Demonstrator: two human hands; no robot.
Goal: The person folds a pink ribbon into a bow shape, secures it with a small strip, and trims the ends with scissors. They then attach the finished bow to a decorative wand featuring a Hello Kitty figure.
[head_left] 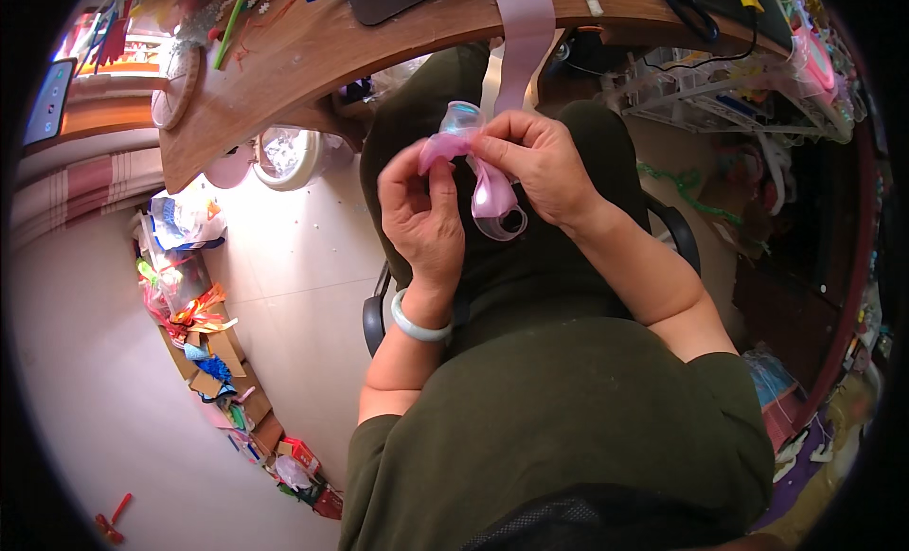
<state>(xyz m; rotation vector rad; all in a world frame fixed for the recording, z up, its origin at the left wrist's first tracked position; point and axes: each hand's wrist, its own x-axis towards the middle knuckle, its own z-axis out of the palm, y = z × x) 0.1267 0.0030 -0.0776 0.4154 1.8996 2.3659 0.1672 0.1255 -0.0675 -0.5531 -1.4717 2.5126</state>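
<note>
Between my two hands, above my lap, is a bunched pink ribbon bow (493, 189) with a satin-like loop hanging down. My left hand (424, 214) pinches the bow's left side between thumb and fingers. On the other side, the thumb and forefinger of my right hand (540, 164) grip the gathered middle. A clear, shimmering ribbon loop (461, 116) stands up above the bow, and a translucent curl (505, 228) dangles below it. A wide pale pink ribbon (524, 47) runs from the tabletop down behind my right hand; where it ends is hidden.
A curved wooden table edge (341, 64) crosses in front of me. A phone (48, 102) lies at far left. Below the table stands a round white container (287, 157). Cardboard boxes (227, 345) with craft scraps line the left floor. At right is a white wire rack (738, 96).
</note>
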